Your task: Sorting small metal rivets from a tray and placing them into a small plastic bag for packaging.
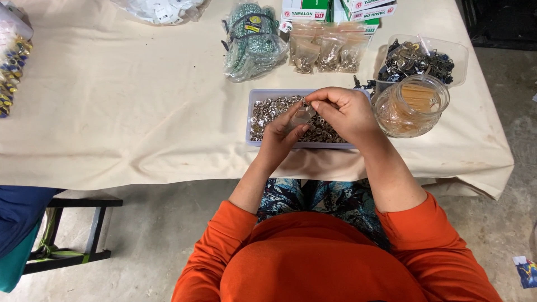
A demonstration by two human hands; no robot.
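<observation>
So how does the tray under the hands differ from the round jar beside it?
The tray is a shallow, pale lilac rectangle heaped with small silvery metal rings; the jar is round, clear and taller, holding thin tan sticks. The left hand and right hand work over the tray, not the jar. Both are open-topped.

We saw a cream cloth-covered table [140,100], a pale lilac plastic tray [253,99] of silvery metal rings [268,112], a clear jar of tan sticks [411,105], a green-and-white patterned bundle in plastic [251,42], bright orange sleeves [224,235] and blue floral-print trousers [319,198].
</observation>
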